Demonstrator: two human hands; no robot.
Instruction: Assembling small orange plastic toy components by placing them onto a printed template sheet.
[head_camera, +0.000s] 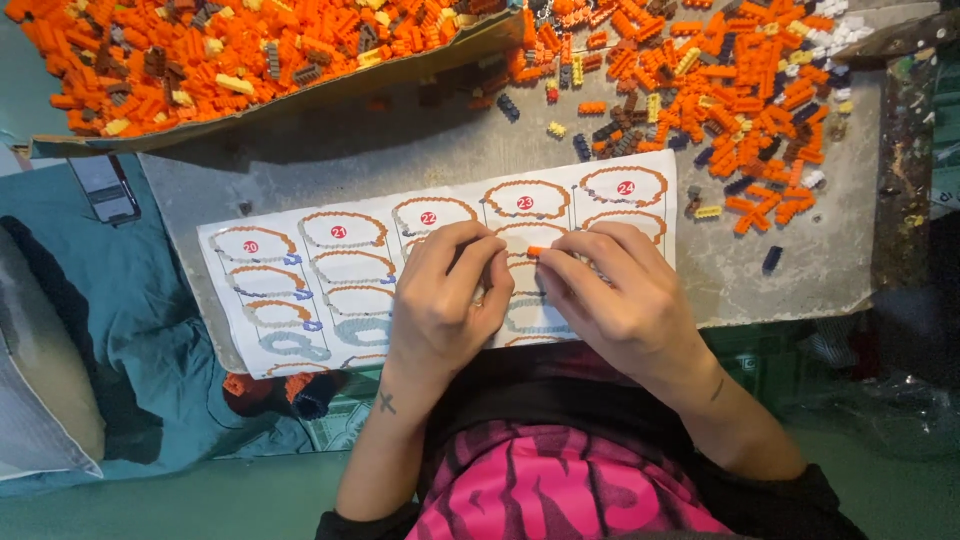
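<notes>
While both hands, left hand (445, 300) and right hand (610, 295), pinch a small orange brick (537, 250) over the instruction sheet (300, 270), a slip could drop it among the loose bricks (740, 90).

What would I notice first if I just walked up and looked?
Probably the big heap of small orange plastic building bricks along the top, spilling onto the grey board. Next, the white paper instruction sheet with ring-shaped step drawings in the middle. Over it, the left hand and right hand pinch a tiny orange brick.
</notes>
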